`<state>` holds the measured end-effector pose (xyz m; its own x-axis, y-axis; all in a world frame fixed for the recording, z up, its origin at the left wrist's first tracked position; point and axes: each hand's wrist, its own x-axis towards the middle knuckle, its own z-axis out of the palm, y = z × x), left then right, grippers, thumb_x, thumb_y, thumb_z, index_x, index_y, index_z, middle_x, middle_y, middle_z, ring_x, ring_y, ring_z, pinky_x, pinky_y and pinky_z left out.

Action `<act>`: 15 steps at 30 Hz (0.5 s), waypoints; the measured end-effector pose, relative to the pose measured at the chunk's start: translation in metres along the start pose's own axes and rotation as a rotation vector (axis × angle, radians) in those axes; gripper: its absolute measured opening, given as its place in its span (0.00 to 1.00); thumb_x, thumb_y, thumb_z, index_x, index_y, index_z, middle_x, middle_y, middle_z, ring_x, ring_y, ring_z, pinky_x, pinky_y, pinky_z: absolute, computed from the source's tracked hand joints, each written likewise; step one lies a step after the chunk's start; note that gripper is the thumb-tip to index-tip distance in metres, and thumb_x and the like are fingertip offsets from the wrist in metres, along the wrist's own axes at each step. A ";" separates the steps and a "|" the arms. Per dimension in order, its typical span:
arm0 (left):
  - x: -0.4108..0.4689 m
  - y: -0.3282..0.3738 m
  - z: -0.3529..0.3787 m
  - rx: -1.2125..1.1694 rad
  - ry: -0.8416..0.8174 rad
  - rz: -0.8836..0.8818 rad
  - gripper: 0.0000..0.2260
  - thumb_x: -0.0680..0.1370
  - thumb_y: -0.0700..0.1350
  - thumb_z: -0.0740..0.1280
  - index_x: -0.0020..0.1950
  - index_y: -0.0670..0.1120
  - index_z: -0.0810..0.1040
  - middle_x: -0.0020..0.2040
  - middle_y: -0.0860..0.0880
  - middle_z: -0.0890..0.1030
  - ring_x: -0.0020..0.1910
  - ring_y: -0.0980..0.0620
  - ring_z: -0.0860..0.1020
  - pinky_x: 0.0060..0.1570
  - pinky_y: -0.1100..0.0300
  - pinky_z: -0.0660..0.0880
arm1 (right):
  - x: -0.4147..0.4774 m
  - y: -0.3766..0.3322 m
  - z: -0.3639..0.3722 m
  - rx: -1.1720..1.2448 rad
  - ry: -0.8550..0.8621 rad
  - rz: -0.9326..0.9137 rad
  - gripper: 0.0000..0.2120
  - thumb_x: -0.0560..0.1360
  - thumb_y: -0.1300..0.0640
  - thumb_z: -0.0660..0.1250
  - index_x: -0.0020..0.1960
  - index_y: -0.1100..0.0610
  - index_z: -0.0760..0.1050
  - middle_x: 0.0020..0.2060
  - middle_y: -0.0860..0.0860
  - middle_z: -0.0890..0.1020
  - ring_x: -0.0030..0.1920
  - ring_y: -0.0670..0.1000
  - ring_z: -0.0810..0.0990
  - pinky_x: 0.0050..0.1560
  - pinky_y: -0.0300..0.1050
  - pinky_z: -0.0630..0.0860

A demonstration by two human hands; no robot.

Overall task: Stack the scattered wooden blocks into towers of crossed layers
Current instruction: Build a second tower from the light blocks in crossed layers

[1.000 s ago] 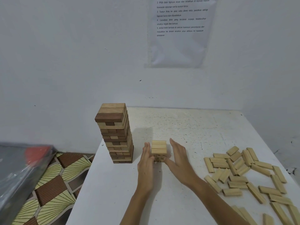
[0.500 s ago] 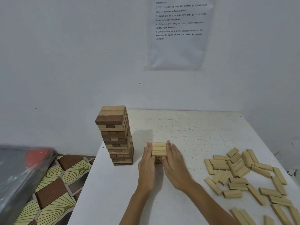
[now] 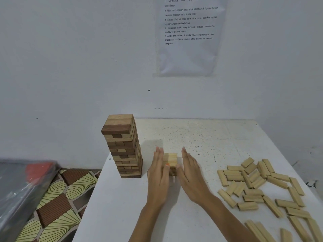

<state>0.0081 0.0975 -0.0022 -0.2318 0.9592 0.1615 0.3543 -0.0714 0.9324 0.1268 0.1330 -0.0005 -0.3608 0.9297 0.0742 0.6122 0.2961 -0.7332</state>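
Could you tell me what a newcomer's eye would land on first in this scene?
Probably the tall tower of mixed dark and pale blocks near the left edge of the table. Right beside it, the left hand and right hand flank a short pale stack, while loose blocks lie scattered to the right.

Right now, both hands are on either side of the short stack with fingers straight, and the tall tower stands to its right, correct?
No. The head view shows the tall tower to the left of the short stack, not its right. The left hand and right hand do flank the stack with straight fingers.
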 end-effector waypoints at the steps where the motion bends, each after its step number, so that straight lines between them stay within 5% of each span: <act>1: 0.000 0.006 0.000 0.010 0.005 0.022 0.22 0.81 0.52 0.50 0.75 0.60 0.54 0.77 0.64 0.52 0.74 0.70 0.47 0.74 0.63 0.45 | -0.001 -0.001 -0.003 0.029 0.020 -0.005 0.27 0.84 0.51 0.49 0.78 0.52 0.41 0.77 0.43 0.47 0.76 0.41 0.43 0.75 0.38 0.42; 7: 0.000 0.040 0.010 -0.059 0.015 0.124 0.22 0.79 0.57 0.52 0.74 0.59 0.61 0.76 0.61 0.60 0.76 0.65 0.53 0.76 0.51 0.51 | -0.014 -0.002 -0.027 0.189 0.168 -0.004 0.25 0.83 0.48 0.51 0.78 0.49 0.53 0.72 0.38 0.58 0.72 0.35 0.54 0.68 0.27 0.51; 11: -0.001 0.055 0.025 -0.060 -0.009 0.162 0.21 0.77 0.58 0.52 0.71 0.64 0.62 0.75 0.61 0.64 0.75 0.64 0.58 0.76 0.51 0.55 | -0.028 0.008 -0.046 0.231 0.246 0.004 0.21 0.82 0.49 0.53 0.75 0.48 0.60 0.68 0.41 0.65 0.69 0.41 0.64 0.70 0.40 0.62; 15: -0.009 0.062 0.049 -0.053 -0.058 0.208 0.20 0.79 0.49 0.56 0.71 0.59 0.65 0.71 0.65 0.67 0.72 0.66 0.62 0.74 0.55 0.60 | -0.049 0.023 -0.066 0.190 0.336 0.025 0.18 0.83 0.52 0.55 0.72 0.48 0.65 0.63 0.41 0.69 0.65 0.41 0.67 0.66 0.39 0.66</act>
<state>0.0768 0.0980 0.0388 -0.1054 0.9363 0.3350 0.3402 -0.2826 0.8969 0.2047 0.1089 0.0234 -0.0779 0.9653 0.2492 0.4651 0.2563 -0.8473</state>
